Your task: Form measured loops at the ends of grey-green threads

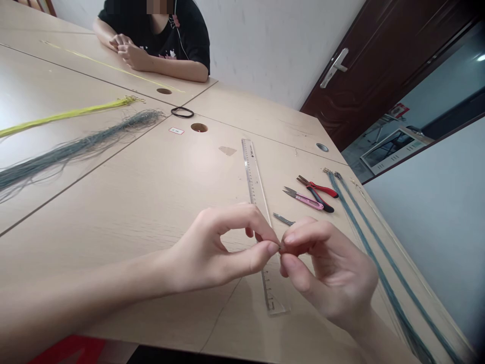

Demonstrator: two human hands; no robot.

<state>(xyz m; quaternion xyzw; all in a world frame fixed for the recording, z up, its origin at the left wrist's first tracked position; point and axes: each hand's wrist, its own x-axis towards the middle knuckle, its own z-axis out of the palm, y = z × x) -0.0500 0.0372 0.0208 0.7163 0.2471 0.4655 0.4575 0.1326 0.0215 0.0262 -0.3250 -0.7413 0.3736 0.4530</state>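
My left hand (pixel 215 247) and my right hand (pixel 333 273) meet fingertip to fingertip above the lower part of a clear plastic ruler (pixel 254 182). Both are closed in a pinch on something tiny between them that I cannot make out. Just beyond my right fingers lies a small grey metal piece (pixel 283 219). Pink thread snips (pixel 303 198) and red-handled pliers (pixel 320 191) rest on the table a little farther right. Blue-grey cords (pixel 364 237) run along the table's right side past my right wrist.
On the wooden table (pixel 144 192), a grey thread bundle (pixel 76 149) and a yellow thread bundle (pixel 71 114) lie at far left. A black elastic loop (pixel 182 112) sits near round cable holes (pixel 199 127). Another person (pixel 159 40) sits opposite, hands folded. A dark door (pixel 364 71) stands at right.
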